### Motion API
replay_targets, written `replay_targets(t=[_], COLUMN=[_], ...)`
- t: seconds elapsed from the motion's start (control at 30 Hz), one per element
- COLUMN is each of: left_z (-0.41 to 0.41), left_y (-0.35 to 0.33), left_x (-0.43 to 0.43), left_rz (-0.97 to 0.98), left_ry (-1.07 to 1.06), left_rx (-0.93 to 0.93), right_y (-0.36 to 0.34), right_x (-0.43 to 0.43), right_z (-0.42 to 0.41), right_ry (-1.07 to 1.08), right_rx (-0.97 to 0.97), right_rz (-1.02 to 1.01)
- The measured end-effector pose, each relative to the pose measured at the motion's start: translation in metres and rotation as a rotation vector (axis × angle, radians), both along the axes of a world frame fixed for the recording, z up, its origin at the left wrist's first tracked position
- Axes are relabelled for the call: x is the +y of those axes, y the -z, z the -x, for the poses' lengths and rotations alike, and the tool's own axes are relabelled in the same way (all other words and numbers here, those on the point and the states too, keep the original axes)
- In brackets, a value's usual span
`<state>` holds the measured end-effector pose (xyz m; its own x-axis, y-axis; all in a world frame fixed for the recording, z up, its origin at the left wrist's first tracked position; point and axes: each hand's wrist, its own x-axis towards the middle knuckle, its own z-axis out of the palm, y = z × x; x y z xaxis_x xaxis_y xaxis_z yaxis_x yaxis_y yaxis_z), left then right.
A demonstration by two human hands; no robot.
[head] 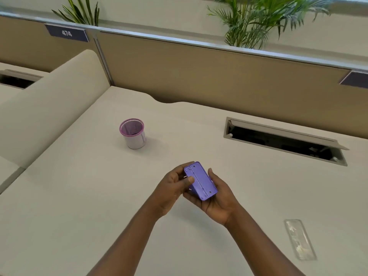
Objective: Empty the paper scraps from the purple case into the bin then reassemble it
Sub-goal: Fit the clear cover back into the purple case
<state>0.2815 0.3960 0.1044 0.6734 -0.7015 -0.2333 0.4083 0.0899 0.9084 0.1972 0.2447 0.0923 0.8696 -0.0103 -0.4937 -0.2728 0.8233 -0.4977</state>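
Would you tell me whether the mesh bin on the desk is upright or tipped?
Upright: the mesh bin stands on its base, round rim facing up.

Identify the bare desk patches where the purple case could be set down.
Free: the wide stretch between the mesh bin and the hands holding the purple case; the near-left desk. Tighter: right side, between cable slot and clear tray.

On the surface [79,196] I count one purple case [200,181], one mesh bin [133,134], two hands, and perhaps one clear plastic lid [300,239].
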Motion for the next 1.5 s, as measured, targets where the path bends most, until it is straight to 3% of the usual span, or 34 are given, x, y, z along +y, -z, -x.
replay_targets(t=[0.2, 0.3, 0.6, 0.9, 1.3, 1.5], left_z=[0.057, 0.084, 0.162, 0.22, 0.241, 0.238], left_y=[0.002, 0.006, 0.023, 0.048, 0.051, 0.039], left_x=[-0.054, -0.079, -0.17, -0.238, -0.27, -0.269], left_rz=[-0.232, -0.329, -0.666, -0.874, -1.135, -0.986], left_ry=[0.121, 0.201, 0.125, 0.535, 0.573, 0.424], left_rx=[-0.16, -0.241, -0.574, -1.149, -1.341, -1.207], right_y=[0.009, 0.018, 0.034, 0.047, 0.053, 0.049], right_x=[-0.044, -0.066, -0.133, -0.175, -0.194, -0.193], right_z=[0.078, 0.119, 0.236, 0.311, 0.351, 0.353], right_ry=[0.1, 0.156, 0.259, 0.4, 0.429, 0.418], right_rx=[-0.074, -0.02, 0.164, 0.216, 0.211, 0.195], right_rz=[-0.075, -0.073, -0.013, -0.009, -0.045, -0.053])
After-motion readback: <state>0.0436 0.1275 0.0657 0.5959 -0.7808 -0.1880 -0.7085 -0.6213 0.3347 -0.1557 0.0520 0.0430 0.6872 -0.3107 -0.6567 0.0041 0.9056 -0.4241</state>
